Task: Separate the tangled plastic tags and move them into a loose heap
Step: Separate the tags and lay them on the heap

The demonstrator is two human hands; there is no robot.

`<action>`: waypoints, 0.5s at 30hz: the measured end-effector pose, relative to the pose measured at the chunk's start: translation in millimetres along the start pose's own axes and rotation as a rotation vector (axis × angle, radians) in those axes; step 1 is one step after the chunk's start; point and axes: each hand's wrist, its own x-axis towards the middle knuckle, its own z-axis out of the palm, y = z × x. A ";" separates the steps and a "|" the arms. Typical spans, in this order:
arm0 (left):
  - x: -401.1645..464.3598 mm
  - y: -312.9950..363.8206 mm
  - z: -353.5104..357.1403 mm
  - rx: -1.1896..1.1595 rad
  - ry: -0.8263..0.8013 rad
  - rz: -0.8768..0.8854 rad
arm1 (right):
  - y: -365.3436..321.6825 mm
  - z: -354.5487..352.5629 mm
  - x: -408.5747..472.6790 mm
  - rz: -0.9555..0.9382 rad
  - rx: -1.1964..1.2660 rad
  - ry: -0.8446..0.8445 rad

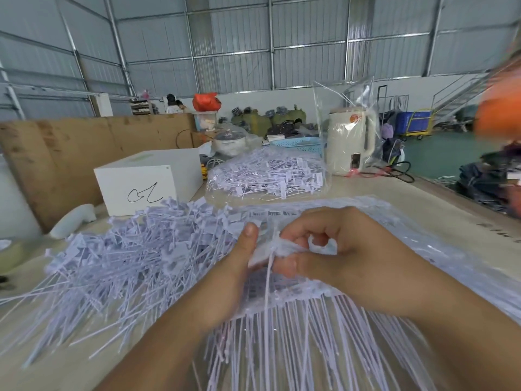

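Note:
White plastic tags with long thin tails lie all over the table. A loose heap of separated tags (127, 261) spreads to the left. A joined sheet of tags (296, 334) hangs toward me under both hands, its tails pointing down. My left hand (239, 266) and my right hand (346, 246) meet at the centre and pinch a small cluster of tags (277, 249) between their fingers. One tail drops straight down from that cluster.
A white box (146, 182) stands behind the heap. A clear bag full of tags (267, 176) lies at the back, beside a cream kettle (352, 142) in plastic wrap. Brown cardboard (56, 159) stands at left. A blurred orange shape (499, 108) is at right.

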 end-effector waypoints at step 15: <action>0.0 -7.2 8.6 0.199 0.230 0.279 | 8.2 -0.3 -1.8 0.149 0.024 -0.250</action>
